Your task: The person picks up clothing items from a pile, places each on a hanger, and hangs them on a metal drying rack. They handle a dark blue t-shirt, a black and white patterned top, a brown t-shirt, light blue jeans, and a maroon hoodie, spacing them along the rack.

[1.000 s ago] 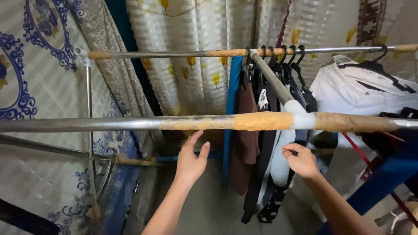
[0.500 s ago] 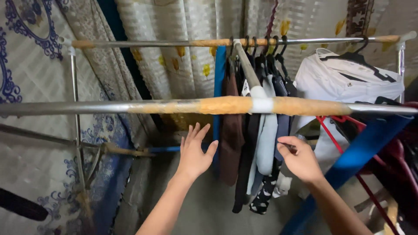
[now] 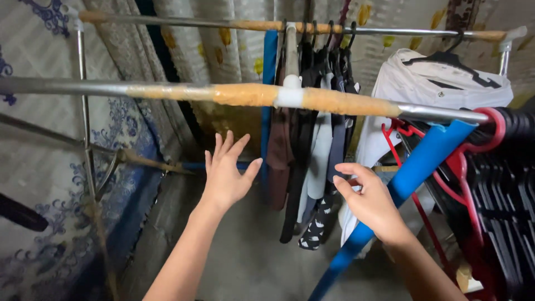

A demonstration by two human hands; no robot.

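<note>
My left hand [image 3: 225, 173] is raised below the near metal rail [image 3: 251, 95], fingers spread, holding nothing. My right hand [image 3: 368, 200] is curled with fingertips pinched together, next to the hanging dark and pale garments [image 3: 309, 145]; I cannot tell if it grips cloth. These garments hang on black hangers from a cross rod between the near rail and the far rail [image 3: 223, 23]. A white shirt [image 3: 440, 89] on a black hanger hangs at the right of the far rail.
A blue sloping bar [image 3: 407, 178] runs under my right hand. Red hangers [image 3: 462, 161] and a stack of black hangers [image 3: 507, 184] sit at the right. Patterned cloths [image 3: 44, 161] cover the walls at left and behind. The floor is grey concrete [image 3: 251, 262].
The view has tilted down and to the right, bringing the hanger stack into sight. Both hands stay in front of the garments, with the left hand's fingers spread wider.
</note>
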